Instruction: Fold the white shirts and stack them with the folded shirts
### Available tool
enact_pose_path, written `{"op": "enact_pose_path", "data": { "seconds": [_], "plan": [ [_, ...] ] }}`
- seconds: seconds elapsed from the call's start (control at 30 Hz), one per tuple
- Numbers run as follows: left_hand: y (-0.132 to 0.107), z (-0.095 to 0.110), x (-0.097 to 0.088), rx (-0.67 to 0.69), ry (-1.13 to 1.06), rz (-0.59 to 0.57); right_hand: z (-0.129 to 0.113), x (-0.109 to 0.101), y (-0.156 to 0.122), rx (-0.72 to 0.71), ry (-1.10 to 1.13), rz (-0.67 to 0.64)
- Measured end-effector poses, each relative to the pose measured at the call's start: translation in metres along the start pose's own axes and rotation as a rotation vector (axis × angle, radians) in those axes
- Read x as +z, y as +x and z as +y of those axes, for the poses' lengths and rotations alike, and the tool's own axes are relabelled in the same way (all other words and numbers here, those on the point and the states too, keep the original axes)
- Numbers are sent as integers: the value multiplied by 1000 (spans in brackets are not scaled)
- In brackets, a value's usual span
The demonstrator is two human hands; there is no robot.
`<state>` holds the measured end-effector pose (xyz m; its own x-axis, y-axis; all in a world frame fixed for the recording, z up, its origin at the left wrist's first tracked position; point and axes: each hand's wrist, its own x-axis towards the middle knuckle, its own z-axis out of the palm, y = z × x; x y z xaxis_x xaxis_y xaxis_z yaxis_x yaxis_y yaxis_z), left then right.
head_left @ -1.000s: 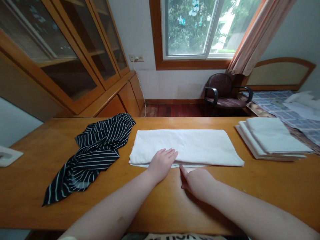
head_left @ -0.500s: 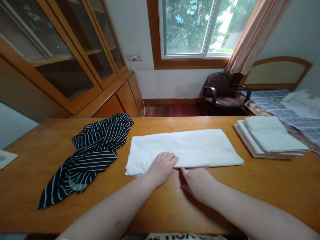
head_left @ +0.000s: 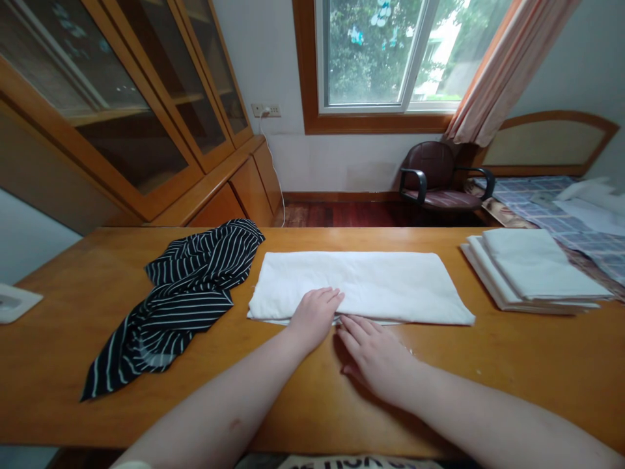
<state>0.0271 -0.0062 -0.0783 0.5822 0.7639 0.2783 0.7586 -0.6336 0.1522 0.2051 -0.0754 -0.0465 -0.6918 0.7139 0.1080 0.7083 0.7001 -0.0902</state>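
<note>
A white cloth (head_left: pixel 371 283), folded into a long strip, lies across the middle of the wooden table (head_left: pixel 312 384). My left hand (head_left: pixel 315 314) rests palm down on the cloth's near edge, fingers together and slightly curled. My right hand (head_left: pixel 374 352) lies flat on the table just in front of that edge, fingers stretched out, their tips touching the cloth's lower layer. Neither hand holds anything.
A black cloth with white stripes (head_left: pixel 180 296) lies crumpled at the left. A stack of folded white cloths (head_left: pixel 532 273) sits at the right. A white object (head_left: pixel 12 303) lies at the table's far left edge. Beyond stand a cabinet, a chair (head_left: pixel 437 182) and a bed.
My right hand has opened flat and slid slightly left along the cloth's near edge. My left hand has stayed on the cloth, its fingers flattening again after curling.
</note>
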Motion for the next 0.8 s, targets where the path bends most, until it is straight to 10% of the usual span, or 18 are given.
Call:
{"op": "enact_pose_path", "data": {
  "seconds": [0.63,0.8],
  "plan": [
    [-4,9,-24,27,51,39,11,23,10,161,29,-115],
    [-8,19,-23,81,102,-102,10,22,11,148,34,-118]
  ]
}}
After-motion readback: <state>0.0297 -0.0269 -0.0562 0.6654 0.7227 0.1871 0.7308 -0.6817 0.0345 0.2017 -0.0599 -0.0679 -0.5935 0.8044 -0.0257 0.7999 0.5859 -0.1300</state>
